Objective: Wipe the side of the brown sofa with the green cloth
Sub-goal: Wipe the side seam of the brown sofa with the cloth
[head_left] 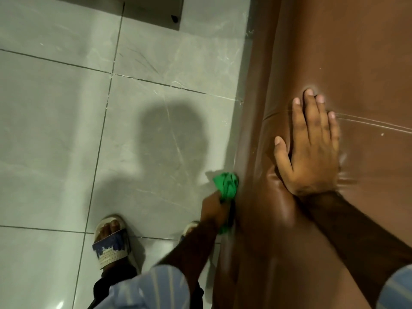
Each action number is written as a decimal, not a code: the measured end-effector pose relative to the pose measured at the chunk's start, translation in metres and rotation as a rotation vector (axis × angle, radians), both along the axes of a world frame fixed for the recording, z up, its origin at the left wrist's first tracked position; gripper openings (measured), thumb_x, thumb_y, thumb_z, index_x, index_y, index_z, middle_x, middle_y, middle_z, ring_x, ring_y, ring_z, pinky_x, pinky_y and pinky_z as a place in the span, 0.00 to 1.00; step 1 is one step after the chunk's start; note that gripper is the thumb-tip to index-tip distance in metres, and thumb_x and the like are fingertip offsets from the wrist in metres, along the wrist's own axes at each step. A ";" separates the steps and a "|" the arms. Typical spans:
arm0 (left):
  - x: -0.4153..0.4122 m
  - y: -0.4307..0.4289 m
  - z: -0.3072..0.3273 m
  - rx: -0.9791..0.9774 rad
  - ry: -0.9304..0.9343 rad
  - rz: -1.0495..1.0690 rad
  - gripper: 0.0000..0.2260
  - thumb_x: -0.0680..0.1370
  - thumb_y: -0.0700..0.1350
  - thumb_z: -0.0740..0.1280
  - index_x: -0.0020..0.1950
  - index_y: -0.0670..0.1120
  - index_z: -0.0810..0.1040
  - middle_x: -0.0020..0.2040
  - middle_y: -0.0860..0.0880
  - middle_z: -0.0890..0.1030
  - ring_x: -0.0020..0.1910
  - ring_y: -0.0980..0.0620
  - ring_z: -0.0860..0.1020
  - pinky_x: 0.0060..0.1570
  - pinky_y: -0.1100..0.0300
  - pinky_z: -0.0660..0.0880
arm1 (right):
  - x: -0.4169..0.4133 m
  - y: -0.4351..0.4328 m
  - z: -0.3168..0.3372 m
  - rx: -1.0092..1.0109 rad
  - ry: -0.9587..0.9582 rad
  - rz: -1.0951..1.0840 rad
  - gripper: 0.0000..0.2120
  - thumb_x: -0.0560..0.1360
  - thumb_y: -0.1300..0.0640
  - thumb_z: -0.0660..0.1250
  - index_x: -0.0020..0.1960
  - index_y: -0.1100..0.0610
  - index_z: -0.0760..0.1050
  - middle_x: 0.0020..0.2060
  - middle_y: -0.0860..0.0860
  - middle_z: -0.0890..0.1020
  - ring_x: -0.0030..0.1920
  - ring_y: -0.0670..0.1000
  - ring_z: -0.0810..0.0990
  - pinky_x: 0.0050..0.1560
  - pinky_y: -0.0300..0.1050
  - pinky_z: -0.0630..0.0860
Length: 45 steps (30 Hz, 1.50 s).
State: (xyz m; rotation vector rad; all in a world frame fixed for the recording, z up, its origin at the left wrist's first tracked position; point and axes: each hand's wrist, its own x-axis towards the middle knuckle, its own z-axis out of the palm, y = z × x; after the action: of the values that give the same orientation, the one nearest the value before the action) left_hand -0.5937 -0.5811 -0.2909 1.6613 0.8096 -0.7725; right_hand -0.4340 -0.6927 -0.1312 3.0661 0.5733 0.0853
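Against the sofa's outer side, close to the floor edge, the left hand point(213, 209) is clamped on the bunched green cloth point(226, 186), pressing it to the brown sofa point(356, 63). Right hand point(312, 148) lies flat, fingers spread, on the rounded top. Tiled floor point(66, 130) stretches open to the left, apart from a sandalled foot point(111, 239).

The sofa point(334, 63) fills the right of the frame, the floor point(66, 130) the left. The right hand point(312, 150) lies flat on the sofa's top. At lower centre, the left hand point(213, 210) presses the cloth point(226, 184) against the sofa's side. A sandalled foot point(111, 239) stands at lower left.
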 end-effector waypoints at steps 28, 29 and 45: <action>-0.117 -0.034 0.039 0.017 0.105 0.128 0.10 0.78 0.39 0.63 0.57 0.48 0.79 0.53 0.49 0.84 0.54 0.49 0.82 0.58 0.48 0.79 | -0.004 0.007 0.000 -0.050 -0.020 -0.062 0.37 0.81 0.48 0.58 0.86 0.57 0.51 0.86 0.56 0.53 0.86 0.55 0.50 0.85 0.60 0.50; -0.102 -0.032 0.031 0.037 0.160 0.089 0.08 0.79 0.39 0.63 0.55 0.45 0.79 0.52 0.46 0.84 0.53 0.46 0.82 0.57 0.49 0.79 | -0.004 0.007 0.000 -0.054 -0.020 -0.060 0.37 0.81 0.48 0.58 0.86 0.57 0.51 0.86 0.56 0.53 0.86 0.55 0.50 0.85 0.60 0.50; 0.050 -0.012 0.010 0.170 -0.170 0.152 0.10 0.73 0.40 0.63 0.50 0.38 0.80 0.49 0.37 0.84 0.50 0.36 0.81 0.50 0.50 0.77 | -0.004 0.007 -0.003 -0.065 -0.029 -0.073 0.37 0.80 0.48 0.59 0.86 0.57 0.52 0.86 0.56 0.54 0.86 0.56 0.51 0.85 0.60 0.51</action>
State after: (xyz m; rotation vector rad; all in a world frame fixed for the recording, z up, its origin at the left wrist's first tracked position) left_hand -0.5439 -0.5930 -0.2805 1.7653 0.8885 -0.4609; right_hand -0.4385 -0.6857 -0.1338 3.0135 0.4530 0.1072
